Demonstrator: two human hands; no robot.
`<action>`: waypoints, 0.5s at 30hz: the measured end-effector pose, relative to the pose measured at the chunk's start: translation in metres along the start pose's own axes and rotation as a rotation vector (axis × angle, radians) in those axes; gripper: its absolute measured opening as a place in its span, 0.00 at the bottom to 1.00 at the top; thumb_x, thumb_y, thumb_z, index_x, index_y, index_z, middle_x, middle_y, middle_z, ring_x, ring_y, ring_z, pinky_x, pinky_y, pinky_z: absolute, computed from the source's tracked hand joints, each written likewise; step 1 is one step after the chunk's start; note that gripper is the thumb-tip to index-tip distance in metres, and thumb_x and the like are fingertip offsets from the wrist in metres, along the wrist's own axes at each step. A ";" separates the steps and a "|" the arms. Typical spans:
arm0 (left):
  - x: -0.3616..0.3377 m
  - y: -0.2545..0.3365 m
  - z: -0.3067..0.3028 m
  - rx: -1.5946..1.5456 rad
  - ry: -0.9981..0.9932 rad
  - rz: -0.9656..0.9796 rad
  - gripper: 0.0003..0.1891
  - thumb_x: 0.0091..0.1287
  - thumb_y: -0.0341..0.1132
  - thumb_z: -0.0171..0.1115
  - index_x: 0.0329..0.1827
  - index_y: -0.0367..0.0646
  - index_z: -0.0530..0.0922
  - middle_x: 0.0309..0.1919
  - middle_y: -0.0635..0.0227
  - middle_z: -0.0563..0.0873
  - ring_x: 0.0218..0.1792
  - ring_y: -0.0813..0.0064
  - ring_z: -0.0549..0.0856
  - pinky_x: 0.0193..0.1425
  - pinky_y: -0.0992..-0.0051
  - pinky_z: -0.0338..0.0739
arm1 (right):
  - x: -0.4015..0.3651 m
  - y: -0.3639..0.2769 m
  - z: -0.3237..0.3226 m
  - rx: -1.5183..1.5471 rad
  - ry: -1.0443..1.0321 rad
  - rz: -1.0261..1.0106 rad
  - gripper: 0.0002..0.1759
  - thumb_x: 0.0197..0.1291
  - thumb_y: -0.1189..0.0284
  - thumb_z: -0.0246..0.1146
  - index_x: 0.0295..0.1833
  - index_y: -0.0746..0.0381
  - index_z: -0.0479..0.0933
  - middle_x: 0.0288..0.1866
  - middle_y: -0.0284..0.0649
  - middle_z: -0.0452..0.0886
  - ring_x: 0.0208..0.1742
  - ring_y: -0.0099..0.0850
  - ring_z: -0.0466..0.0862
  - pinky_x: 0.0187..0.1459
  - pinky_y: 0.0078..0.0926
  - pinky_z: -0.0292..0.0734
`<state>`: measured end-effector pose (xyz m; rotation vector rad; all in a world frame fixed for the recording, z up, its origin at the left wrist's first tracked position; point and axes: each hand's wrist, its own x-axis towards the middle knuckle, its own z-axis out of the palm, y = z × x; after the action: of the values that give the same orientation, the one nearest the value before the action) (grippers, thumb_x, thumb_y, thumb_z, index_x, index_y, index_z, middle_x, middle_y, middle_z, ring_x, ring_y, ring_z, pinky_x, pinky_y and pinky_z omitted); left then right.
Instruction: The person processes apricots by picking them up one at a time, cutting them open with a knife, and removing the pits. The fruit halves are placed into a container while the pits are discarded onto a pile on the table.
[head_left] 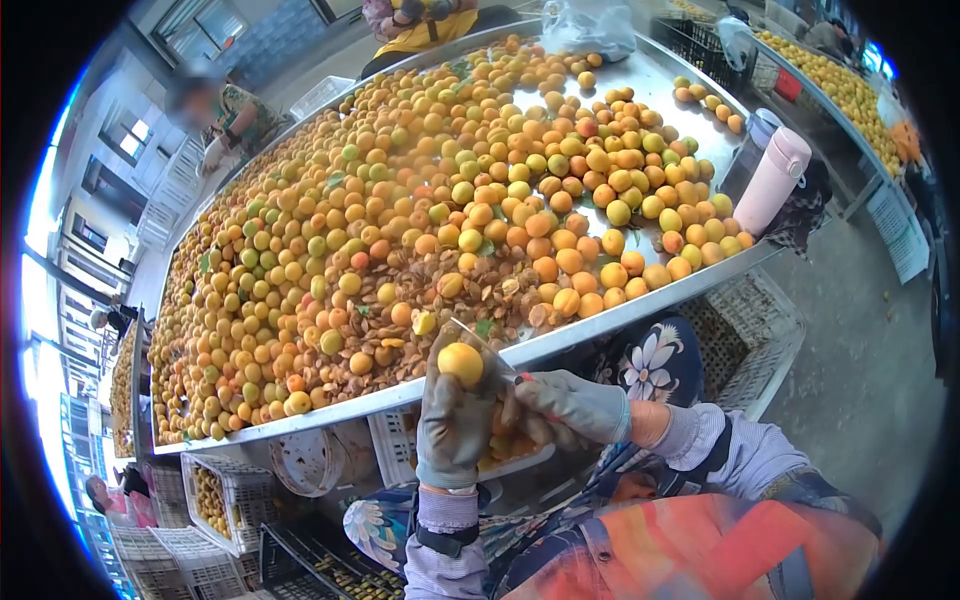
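My left hand (452, 425), in a grey glove, holds a yellow-orange apricot (460, 362) just below the front edge of the metal table (600, 322). My right hand (573, 405), also gloved, grips a knife (490, 352) with a red handle. Its blade lies against the apricot's right side. Under both hands sits a white tray (520, 465) with cut fruit in it. A big heap of whole apricots (420, 210) covers the table, with split halves and pits near the front edge.
A pink bottle (772, 180) and a clear one (748, 155) stand at the table's right corner. White plastic crates (755, 335) sit under and beside the table. Other people work at the far side (425, 25) and left (225, 115). A second fruit table (840, 85) stands at the right.
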<state>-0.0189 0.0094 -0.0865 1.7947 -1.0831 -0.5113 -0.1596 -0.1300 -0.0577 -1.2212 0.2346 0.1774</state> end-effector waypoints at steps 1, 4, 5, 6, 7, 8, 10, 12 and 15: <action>-0.005 -0.003 0.001 -0.087 0.014 -0.011 0.28 0.68 0.38 0.58 0.70 0.46 0.62 0.64 0.60 0.71 0.63 0.60 0.72 0.64 0.61 0.68 | -0.003 -0.001 0.005 0.013 -0.022 0.029 0.29 0.66 0.42 0.47 0.39 0.59 0.71 0.24 0.30 0.73 0.15 0.16 0.68 0.15 0.12 0.62; -0.021 -0.014 0.008 -0.348 0.048 -0.040 0.30 0.65 0.35 0.62 0.70 0.47 0.62 0.64 0.58 0.71 0.63 0.59 0.73 0.63 0.60 0.70 | -0.012 -0.003 0.013 -0.010 -0.073 0.046 0.28 0.66 0.43 0.47 0.41 0.58 0.72 0.24 0.29 0.71 0.15 0.15 0.66 0.15 0.11 0.59; -0.025 -0.018 0.010 -0.434 0.058 -0.048 0.31 0.64 0.35 0.63 0.70 0.48 0.62 0.65 0.58 0.70 0.63 0.59 0.73 0.62 0.60 0.70 | -0.014 -0.004 0.015 -0.016 -0.105 0.057 0.27 0.66 0.43 0.47 0.41 0.58 0.72 0.24 0.28 0.70 0.15 0.15 0.65 0.15 0.11 0.58; -0.028 -0.019 0.011 -0.518 0.067 -0.055 0.32 0.63 0.34 0.64 0.70 0.48 0.62 0.65 0.58 0.70 0.63 0.58 0.73 0.62 0.59 0.71 | -0.014 -0.004 0.016 -0.019 -0.103 0.061 0.27 0.66 0.43 0.47 0.41 0.58 0.72 0.24 0.28 0.70 0.15 0.15 0.65 0.15 0.11 0.58; -0.030 -0.019 0.012 -0.602 0.078 -0.061 0.33 0.62 0.33 0.66 0.70 0.49 0.62 0.65 0.57 0.70 0.63 0.58 0.73 0.61 0.59 0.71 | -0.014 -0.003 0.018 -0.025 -0.105 0.092 0.26 0.66 0.44 0.47 0.42 0.57 0.72 0.24 0.28 0.70 0.15 0.15 0.64 0.15 0.11 0.57; -0.033 -0.017 0.011 -0.607 0.082 -0.060 0.33 0.62 0.33 0.66 0.70 0.49 0.62 0.65 0.57 0.70 0.63 0.58 0.73 0.61 0.59 0.71 | -0.014 -0.003 0.019 -0.030 -0.108 0.122 0.25 0.66 0.45 0.46 0.43 0.57 0.73 0.24 0.28 0.70 0.15 0.15 0.64 0.15 0.10 0.57; -0.035 -0.003 0.006 -1.353 0.091 -0.169 0.33 0.61 0.33 0.66 0.70 0.47 0.63 0.65 0.57 0.71 0.63 0.59 0.74 0.63 0.59 0.71 | -0.016 -0.006 0.021 -0.062 -0.100 0.148 0.25 0.66 0.45 0.46 0.43 0.57 0.73 0.24 0.28 0.70 0.15 0.15 0.64 0.15 0.11 0.56; -0.035 0.012 0.000 -1.335 0.085 -0.180 0.33 0.61 0.33 0.66 0.70 0.46 0.62 0.65 0.57 0.70 0.63 0.59 0.73 0.63 0.59 0.71 | -0.016 -0.006 0.023 -0.093 -0.092 0.173 0.25 0.66 0.45 0.46 0.43 0.57 0.73 0.24 0.28 0.70 0.15 0.15 0.64 0.16 0.11 0.56; -0.036 0.016 -0.003 -1.295 0.067 -0.208 0.34 0.61 0.33 0.67 0.70 0.44 0.62 0.65 0.57 0.70 0.63 0.60 0.73 0.64 0.60 0.71 | -0.016 -0.002 0.023 -0.137 -0.109 0.153 0.26 0.66 0.45 0.46 0.43 0.57 0.73 0.24 0.28 0.70 0.15 0.15 0.64 0.16 0.11 0.56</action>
<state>-0.0432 0.0389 -0.0754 0.7384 -0.2976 -0.9723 -0.1726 -0.1096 -0.0438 -1.3256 0.2241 0.3970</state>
